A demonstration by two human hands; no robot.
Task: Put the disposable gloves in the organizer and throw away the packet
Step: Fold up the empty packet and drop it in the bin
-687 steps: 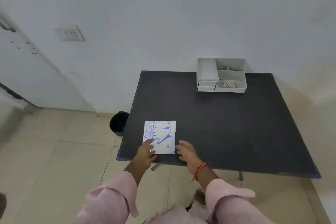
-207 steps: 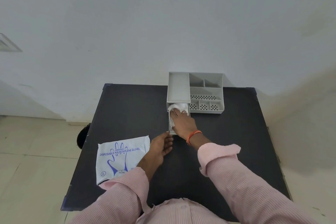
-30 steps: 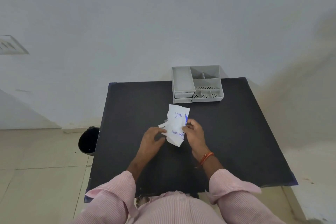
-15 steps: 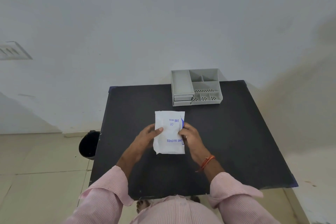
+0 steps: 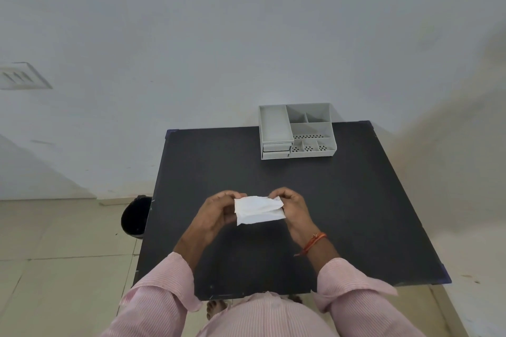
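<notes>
The white glove packet (image 5: 258, 210) is folded into a small flat bundle and held above the middle of the black table (image 5: 356, 213). My left hand (image 5: 216, 212) pinches its left end and my right hand (image 5: 291, 206) pinches its right end. The grey organizer (image 5: 297, 131) stands at the table's far edge against the wall, with both small drawers at its front left pushed in. No gloves are visible; the drawers hide their contents.
A black waste bin (image 5: 136, 216) stands on the tiled floor just off the table's left edge. The white wall rises behind the table. My pink sleeves and torso fill the bottom of the view.
Half a second ago the packet was a tall flat sheet with blue print showing; it is now folded down into a shorter, wider bundle between both hands.
</notes>
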